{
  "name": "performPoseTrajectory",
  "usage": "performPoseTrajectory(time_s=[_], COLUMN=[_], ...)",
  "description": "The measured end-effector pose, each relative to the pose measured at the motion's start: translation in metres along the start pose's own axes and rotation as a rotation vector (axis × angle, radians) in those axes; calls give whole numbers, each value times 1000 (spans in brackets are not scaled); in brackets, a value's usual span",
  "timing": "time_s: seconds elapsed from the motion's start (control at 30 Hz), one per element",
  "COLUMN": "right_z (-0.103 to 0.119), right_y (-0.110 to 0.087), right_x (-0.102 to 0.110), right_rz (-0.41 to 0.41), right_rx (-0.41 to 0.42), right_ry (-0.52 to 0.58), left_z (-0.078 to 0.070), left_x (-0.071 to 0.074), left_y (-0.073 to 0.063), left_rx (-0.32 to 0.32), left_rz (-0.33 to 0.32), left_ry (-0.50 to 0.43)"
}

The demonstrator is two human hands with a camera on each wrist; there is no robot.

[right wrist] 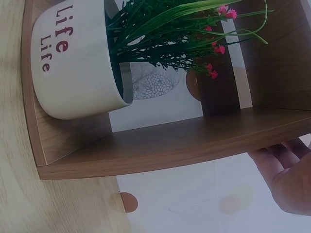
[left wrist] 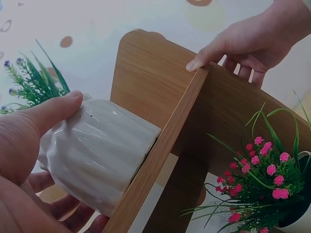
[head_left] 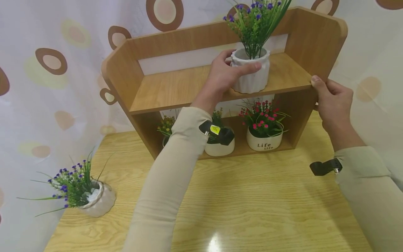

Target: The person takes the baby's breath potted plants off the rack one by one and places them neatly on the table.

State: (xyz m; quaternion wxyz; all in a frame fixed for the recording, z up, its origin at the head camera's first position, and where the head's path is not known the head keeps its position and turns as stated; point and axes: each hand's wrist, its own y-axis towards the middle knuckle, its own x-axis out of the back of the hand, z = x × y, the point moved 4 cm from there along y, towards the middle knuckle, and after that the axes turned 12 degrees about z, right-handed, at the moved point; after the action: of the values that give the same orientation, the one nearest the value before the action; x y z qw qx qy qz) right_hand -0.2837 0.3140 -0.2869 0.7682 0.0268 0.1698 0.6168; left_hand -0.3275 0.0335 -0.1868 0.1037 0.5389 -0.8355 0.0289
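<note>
My left hand grips a white ribbed flower pot with purple flowers, thumb across its front and fingers round its far side. In the left wrist view the pot's base meets the front edge of the upper shelf board. My right hand holds the right side panel of the wooden shelf unit, thumb at the board's front edge and fingers behind the panel. Below, a white "Life" pot with pink flowers stands in the lower compartment.
Beside it on the lower shelf stand a second white pot and a yellow-flowered plant, partly behind my left sleeve. Another white pot with purple flowers sits on the wooden table at the left. A patterned curtain hangs behind.
</note>
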Motion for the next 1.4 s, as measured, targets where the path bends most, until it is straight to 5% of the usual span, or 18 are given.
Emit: performPoseTrajectory(time_s=[1.4], right_z=[-7], right_y=[0], right_x=[-6], right_rz=[-17], right_rx=[26], right_ry=[-27], left_z=[3], left_x=[8], left_y=[-6], left_rx=[-20], left_rz=[28], left_ry=[73])
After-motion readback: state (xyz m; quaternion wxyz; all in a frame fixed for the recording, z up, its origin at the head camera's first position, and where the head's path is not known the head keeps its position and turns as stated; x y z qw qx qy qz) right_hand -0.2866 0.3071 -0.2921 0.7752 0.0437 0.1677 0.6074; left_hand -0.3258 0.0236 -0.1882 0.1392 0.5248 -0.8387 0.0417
